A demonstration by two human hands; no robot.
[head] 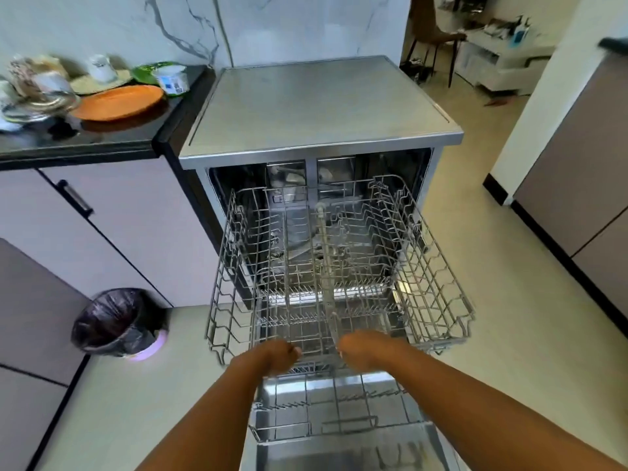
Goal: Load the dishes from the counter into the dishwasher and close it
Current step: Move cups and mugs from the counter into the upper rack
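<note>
left grip [279, 355], right grip [361, 350] holding wire-grid rack [439, 283], brushed-steel dishwasher [323, 107]

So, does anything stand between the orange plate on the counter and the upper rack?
Nothing visible does. The orange plate lies on the counter, and the upper rack is pulled out, with no dishes showing in it.

Black-lined bin [117, 322] beside cabinet [112, 219]

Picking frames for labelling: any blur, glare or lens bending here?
Head view: wide-angle bending curves the cabinet edges; dishes beside the orange plate are smeared; soft sheen on the dishwasher top; upper rack wires fairly sharp, the left hand and right hand gripping its front rim slightly soft.
</note>
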